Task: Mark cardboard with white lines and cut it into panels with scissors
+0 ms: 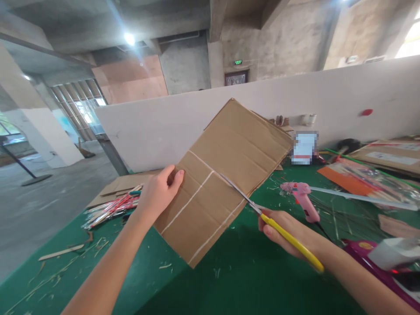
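Note:
A brown cardboard sheet (226, 144) with white drawn lines is held up at a tilt above the green table. My left hand (160, 188) grips its left edge, with the thumb on the front face and the fingers behind. In my right hand (285, 227) is a pair of scissors (282, 236) with yellow handles. Their blades lie across the right edge of the cardboard, one blade over its front near a white line. The other blade is mostly hidden behind the sheet.
A pink glue gun (305, 201) lies on the green table (210, 288) at the right, near a purple device (364, 258). Wrapped sticks (111, 210) lie at the left. Behind stands a white partition (157, 127), with a blurred screen (304, 148) before it.

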